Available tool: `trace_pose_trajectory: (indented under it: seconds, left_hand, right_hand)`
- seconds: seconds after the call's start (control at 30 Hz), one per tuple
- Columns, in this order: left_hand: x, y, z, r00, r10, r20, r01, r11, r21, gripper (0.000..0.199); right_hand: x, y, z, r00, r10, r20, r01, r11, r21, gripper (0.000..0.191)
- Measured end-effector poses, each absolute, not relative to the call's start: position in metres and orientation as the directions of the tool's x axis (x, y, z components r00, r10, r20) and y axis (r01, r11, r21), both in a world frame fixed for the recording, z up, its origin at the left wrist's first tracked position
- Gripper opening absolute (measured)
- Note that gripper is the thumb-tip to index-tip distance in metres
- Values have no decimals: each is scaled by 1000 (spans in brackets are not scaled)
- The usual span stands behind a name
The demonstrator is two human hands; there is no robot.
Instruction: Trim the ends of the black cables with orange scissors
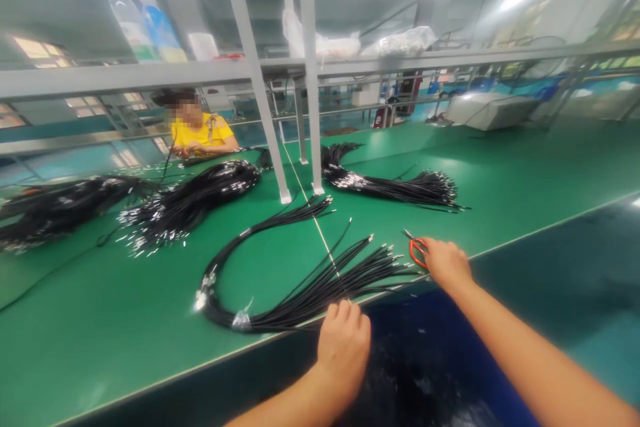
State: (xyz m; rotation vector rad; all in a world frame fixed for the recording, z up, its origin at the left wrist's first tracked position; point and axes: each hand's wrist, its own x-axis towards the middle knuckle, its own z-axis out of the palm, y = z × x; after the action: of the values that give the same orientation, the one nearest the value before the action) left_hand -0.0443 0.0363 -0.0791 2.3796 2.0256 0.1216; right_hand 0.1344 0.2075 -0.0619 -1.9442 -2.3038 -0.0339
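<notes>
My right hand (pixel 447 265) is closed around the red-orange handles of a pair of scissors (pixel 419 251), whose short metal tip points to the far left over the green table. Just left of it fan out the silver-tipped ends of a black cable bundle (pixel 320 280). The bundle curves in a U, with clear wrapping (pixel 242 319) around one part. At the table's front edge, my left hand (pixel 345 340) has its fingers curled in beside the near cables. What those fingers hold, if anything, is hidden.
More black cable bundles (pixel 200 197) lie left, and another (pixel 390 185) sits beyond the metal posts (pixel 311 80). Across the green table (pixel 530 180) a person in yellow (pixel 203 133) works with both hands. An overhead shelf (pixel 125 78) carries bottles and plastic bags.
</notes>
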Motion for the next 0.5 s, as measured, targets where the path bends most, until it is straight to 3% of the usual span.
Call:
trace_pose_trajectory:
  seconds: [0.17, 0.33, 0.5]
  left_hand:
    - [-33, 24, -78, 137, 990, -38, 987, -133, 88, 20]
    - [-31, 22, -81, 164, 984, -64, 979, -154, 133, 16]
    - [-33, 28, -83, 176, 983, -52, 975, -167, 145, 21]
  right_hand:
    - [122, 207, -52, -123, 986, 109, 988, 132, -85, 25]
    - [133, 200, -35, -85, 982, 169, 967, 122, -225, 26]
    - [125, 161, -38, -286, 922, 260, 842, 371, -392, 25]
